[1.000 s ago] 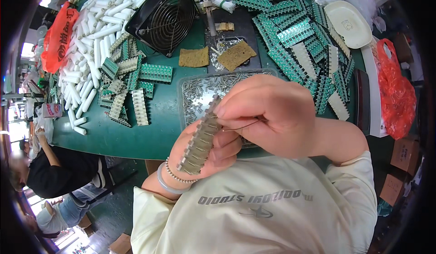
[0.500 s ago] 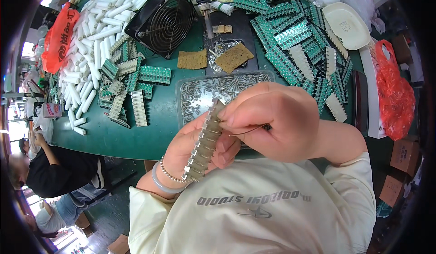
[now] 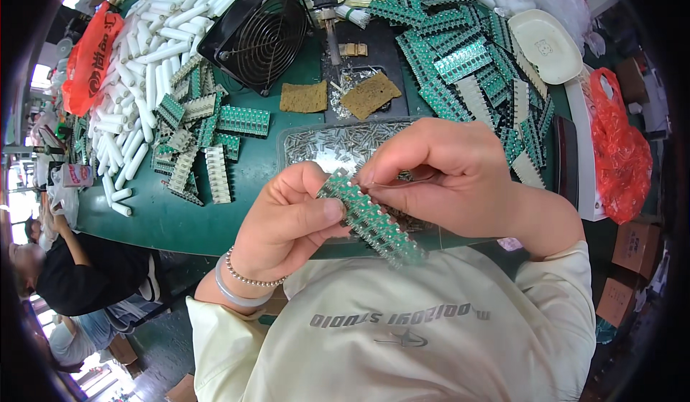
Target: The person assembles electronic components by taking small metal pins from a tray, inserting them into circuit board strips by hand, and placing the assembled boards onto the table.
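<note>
A green circuit board strip [image 3: 374, 219] lies slantwise in front of my chest, its green face with rows of small shiny solder points upward. My left hand [image 3: 287, 215] is closed on its upper left end, the thumb pressed on the board. My right hand [image 3: 453, 176] is closed in a pinch by the strip's upper edge. Between its fingers shows a thin wire-like piece [image 3: 402, 184]; its exact kind I cannot make out. Behind my hands a clear plastic tray [image 3: 285, 147] holds many small metal cylindrical parts [image 3: 316, 143], partly hidden by my right hand.
Boards lie in a left pile [image 3: 244, 119] and a larger right pile [image 3: 460, 57]. White tubes [image 3: 129, 143] heap at the left. A black fan [image 3: 255, 39], a soldering iron [image 3: 330, 32] in a holder and brown sponges [image 3: 370, 95] stand behind the tray. A person [image 3: 93, 273] sits at left.
The strip has turned over from its pale toothed side to its green side, its lower end swinging right. My left hand now grips its upper end; my right hand has shifted slightly right.
</note>
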Motion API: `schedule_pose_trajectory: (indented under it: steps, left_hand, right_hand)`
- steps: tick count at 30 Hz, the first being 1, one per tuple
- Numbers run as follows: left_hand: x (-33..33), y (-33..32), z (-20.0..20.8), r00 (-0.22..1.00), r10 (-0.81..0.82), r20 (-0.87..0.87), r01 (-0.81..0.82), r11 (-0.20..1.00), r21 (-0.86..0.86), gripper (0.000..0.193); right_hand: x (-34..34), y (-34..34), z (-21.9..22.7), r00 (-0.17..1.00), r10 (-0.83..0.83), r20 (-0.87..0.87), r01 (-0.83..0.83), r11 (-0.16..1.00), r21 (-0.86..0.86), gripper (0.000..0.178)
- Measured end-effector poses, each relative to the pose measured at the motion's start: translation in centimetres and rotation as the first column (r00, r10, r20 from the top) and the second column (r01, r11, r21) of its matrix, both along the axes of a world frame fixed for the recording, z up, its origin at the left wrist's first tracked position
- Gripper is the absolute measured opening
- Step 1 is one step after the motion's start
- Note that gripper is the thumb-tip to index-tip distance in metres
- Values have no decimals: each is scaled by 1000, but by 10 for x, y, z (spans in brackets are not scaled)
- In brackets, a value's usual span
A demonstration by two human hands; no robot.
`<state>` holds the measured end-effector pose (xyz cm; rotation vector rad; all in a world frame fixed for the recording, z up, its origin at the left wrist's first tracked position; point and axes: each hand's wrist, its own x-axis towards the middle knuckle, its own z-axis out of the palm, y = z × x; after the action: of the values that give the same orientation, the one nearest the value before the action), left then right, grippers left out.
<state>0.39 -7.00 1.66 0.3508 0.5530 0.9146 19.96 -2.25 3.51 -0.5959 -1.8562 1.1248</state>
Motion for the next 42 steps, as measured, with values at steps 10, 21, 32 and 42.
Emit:
schedule_pose_trajectory:
  steps: [10,21,32,42]
  left_hand:
    - [-2,21,-6,998,-57,-35,55,996,-65,9]
    - [-20,68,-3,914,59,-401,-43,998,48,10]
    - [-11,92,-13,898,34,-438,-6,998,65,12]
    - [-3,95,-12,912,54,-406,-49,999,24,11]
  right_hand:
    - [7,4,-4,945,-150,292,51,946,320,19]
    - [27,33,-17,912,-114,394,-3,959,285,19]
    - [12,59,-20,931,-181,317,146,980,132,6]
    - [-10,57,-26,882,-379,280,249,879,407,15]
